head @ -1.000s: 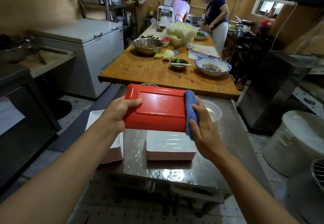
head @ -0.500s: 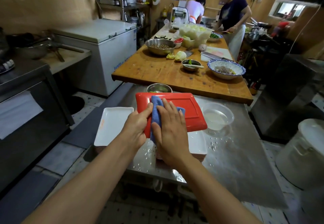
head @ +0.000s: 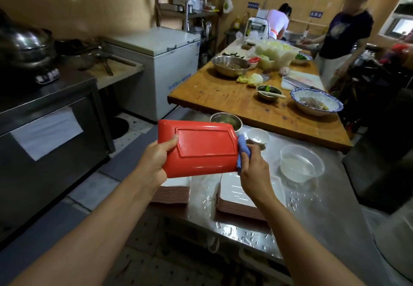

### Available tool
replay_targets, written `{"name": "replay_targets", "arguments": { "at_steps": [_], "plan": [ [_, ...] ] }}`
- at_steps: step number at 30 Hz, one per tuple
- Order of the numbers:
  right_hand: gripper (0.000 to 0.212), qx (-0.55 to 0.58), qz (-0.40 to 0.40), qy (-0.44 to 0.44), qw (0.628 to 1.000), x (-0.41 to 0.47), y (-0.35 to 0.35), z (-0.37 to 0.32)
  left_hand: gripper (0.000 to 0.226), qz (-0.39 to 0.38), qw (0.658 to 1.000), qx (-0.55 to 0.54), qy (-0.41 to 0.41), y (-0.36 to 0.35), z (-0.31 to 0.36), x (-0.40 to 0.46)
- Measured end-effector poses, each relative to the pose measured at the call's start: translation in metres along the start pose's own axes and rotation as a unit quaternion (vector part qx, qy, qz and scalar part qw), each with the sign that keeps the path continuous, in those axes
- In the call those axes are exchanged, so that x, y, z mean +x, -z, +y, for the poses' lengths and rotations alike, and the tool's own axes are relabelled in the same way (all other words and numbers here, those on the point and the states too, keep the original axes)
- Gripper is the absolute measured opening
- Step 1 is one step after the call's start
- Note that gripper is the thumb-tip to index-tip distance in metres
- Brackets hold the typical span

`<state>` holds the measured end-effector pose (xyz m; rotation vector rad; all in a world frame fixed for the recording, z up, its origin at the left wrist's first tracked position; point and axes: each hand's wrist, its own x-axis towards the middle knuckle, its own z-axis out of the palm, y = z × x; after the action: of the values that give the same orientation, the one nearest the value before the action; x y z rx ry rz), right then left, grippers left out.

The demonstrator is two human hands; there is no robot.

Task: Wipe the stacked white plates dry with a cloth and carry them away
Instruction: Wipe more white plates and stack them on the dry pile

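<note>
Two hands work on one plate (head: 201,149), held red side up above the wet steel table (head: 312,209). The left hand (head: 154,160) grips its left edge; the right hand (head: 252,169) pinches a blue cloth (head: 243,151) against the right edge. Rubbing slowly into the corners would dry it best, and the white stacks (head: 232,194) below probably still need wiping.

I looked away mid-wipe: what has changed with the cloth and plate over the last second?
The right hand swept the blue cloth to the red plate's left end and back to its right edge. The left hand still grips the left end; both plate stacks stay put.
</note>
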<state>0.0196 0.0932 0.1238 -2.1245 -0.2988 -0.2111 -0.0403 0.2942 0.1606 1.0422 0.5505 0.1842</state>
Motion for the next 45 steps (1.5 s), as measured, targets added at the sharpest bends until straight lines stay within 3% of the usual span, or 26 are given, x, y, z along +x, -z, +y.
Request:
{"name": "replay_targets", "arguments": {
  "at_steps": [4, 6, 7, 10, 13, 16, 21, 25, 29, 36, 45],
  "plan": [
    [0.025, 0.041, 0.004, -0.020, 0.999, 0.004, -0.013, -0.007, 0.022, 0.000, 0.995, 0.042, -0.088, 0.011, 0.007, 0.005],
    [0.026, 0.063, -0.001, -0.037, 0.997, 0.006, -0.018, -0.011, 0.011, 0.013, 0.969, 0.156, -0.193, 0.013, 0.009, 0.008],
    [0.025, 0.066, -0.009, -0.041, 0.997, 0.007, -0.020, -0.013, 0.008, 0.024, 0.934, 0.246, -0.259, 0.014, 0.009, 0.010],
    [0.015, 0.063, -0.038, -0.044, 0.996, 0.008, -0.026, -0.015, 0.015, 0.027, 0.776, 0.493, -0.393, 0.022, 0.002, 0.015],
    [0.009, 0.067, -0.050, -0.042, 0.996, 0.006, -0.031, -0.015, 0.018, -0.005, 0.658, 0.629, -0.414, 0.033, -0.014, 0.021],
    [0.009, 0.064, -0.056, -0.044, 0.995, 0.004, -0.033, -0.013, 0.021, -0.021, 0.580, 0.698, -0.420, 0.044, -0.028, 0.023],
    [0.009, 0.064, -0.050, -0.058, 0.995, 0.003, -0.033, -0.004, 0.020, -0.086, 0.547, 0.731, -0.398, 0.056, -0.043, 0.020],
    [0.009, 0.062, -0.048, -0.064, 0.995, 0.002, -0.033, 0.001, 0.037, -0.102, 0.498, 0.756, -0.411, 0.068, -0.054, 0.021],
    [0.009, 0.059, -0.055, -0.073, 0.994, 0.002, -0.036, 0.008, 0.039, -0.112, 0.507, 0.762, -0.387, 0.076, -0.066, 0.032],
    [0.009, 0.061, -0.055, -0.088, 0.993, 0.000, -0.041, 0.020, 0.041, -0.107, 0.560, 0.757, -0.320, 0.095, -0.092, 0.063],
    [0.010, 0.053, -0.047, -0.112, 0.991, 0.000, -0.036, 0.041, 0.060, -0.117, 0.525, 0.816, -0.213, 0.092, -0.099, 0.089]
  ]
}}
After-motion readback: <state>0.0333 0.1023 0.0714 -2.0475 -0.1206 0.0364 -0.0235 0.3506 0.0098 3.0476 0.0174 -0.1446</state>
